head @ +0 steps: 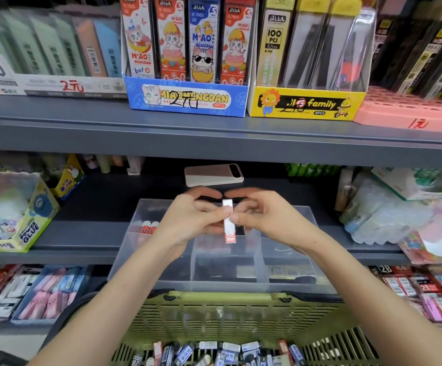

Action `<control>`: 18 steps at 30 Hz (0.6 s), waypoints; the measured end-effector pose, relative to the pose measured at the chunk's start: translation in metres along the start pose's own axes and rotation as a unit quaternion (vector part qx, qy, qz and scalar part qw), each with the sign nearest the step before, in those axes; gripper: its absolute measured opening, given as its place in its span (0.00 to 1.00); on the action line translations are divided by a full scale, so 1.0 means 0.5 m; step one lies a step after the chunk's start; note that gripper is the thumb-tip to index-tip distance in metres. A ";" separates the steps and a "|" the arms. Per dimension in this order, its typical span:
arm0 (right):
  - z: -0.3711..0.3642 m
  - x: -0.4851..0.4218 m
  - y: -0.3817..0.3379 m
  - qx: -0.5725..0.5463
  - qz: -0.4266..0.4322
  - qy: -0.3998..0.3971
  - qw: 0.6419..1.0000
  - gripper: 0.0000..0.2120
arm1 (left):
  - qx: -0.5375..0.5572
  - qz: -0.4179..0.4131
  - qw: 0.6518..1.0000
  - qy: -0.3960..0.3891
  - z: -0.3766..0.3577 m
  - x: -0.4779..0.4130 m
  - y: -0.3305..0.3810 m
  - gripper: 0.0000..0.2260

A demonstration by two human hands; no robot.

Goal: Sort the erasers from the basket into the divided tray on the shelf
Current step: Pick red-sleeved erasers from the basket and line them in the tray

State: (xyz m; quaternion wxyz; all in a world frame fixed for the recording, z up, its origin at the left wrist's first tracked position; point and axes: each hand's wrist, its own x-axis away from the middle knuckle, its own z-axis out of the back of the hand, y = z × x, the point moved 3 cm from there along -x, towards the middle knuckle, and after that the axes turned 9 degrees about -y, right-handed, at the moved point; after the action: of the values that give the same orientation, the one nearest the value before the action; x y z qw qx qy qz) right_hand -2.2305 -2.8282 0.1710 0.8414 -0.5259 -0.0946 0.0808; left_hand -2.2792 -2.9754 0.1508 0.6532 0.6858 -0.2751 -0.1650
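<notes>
Head view. Your left hand and right hand meet just below frame centre. Both pinch one eraser between thumb and fingers, the left from 9 o'clock and the right from 3 o'clock. The other fingers are loosely curled.

The eraser is upright and white. Its red 2B end points to 6 o'clock and sticks out below your thumbs. It is in the air over the tray, above the middle section. You cannot tell which compartment lies under it.

The tray is clear and divided, and sits on the dark shelf. Two red erasers lie in its back-left compartment, at 9 o'clock of your left hand.

A flat device lies on the shelf at 12 o'clock of your hands, behind the tray.

The basket is at 6 o'clock, olive green, with its rim just in front of the tray. Loose erasers lie in its bottom.
</notes>
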 end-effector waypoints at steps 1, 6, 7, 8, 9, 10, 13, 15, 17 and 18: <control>-0.002 0.000 -0.001 -0.012 0.004 -0.005 1.000 0.13 | 0.001 0.004 1.000 0.000 -0.002 0.000 -0.001 0.20; 0.023 -0.011 0.018 -0.045 -0.020 0.068 0.996 0.13 | -0.153 -0.021 0.985 0.071 0.002 0.009 -0.007 0.13; 0.033 -0.013 0.025 -0.019 -0.028 0.100 0.994 0.13 | -0.225 -0.048 0.968 0.103 0.010 0.019 -0.007 0.09; 0.040 -0.016 0.033 0.009 -0.038 0.120 0.992 0.14 | -0.297 -0.080 0.942 0.134 0.019 0.034 -0.006 0.07; 0.042 -0.020 0.041 0.035 -0.049 0.125 0.990 0.15 | -0.357 -0.111 0.914 0.157 0.028 0.053 -0.007 0.06; 0.039 -0.024 0.048 0.059 -0.057 0.117 0.990 0.16 | -0.404 -0.133 0.888 0.173 0.040 0.072 -0.010 0.08; 0.017 -0.039 0.065 0.136 -0.070 0.087 0.984 0.15 | -0.503 -0.145 0.828 0.199 0.078 0.121 -0.025 0.12; 0.008 -0.046 0.069 0.219 -0.075 0.095 0.968 0.14 | -0.535 -0.131 0.811 0.197 0.097 0.140 -0.033 0.15; 0.004 -0.048 0.066 0.261 -0.082 0.093 0.957 0.12 | -0.545 -0.116 0.807 0.195 0.109 0.148 -0.035 0.18; 0.003 -0.048 0.065 0.269 -0.089 0.081 0.956 0.11 | -0.546 -0.111 0.807 0.196 0.113 0.150 -0.034 0.19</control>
State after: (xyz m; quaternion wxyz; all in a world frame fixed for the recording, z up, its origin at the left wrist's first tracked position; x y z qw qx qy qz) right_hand -2.2553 -2.8186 0.1404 0.9602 -0.2748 -0.0477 -0.0148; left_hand -2.2499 -3.0653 0.1389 0.9370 0.2602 0.0722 -0.2216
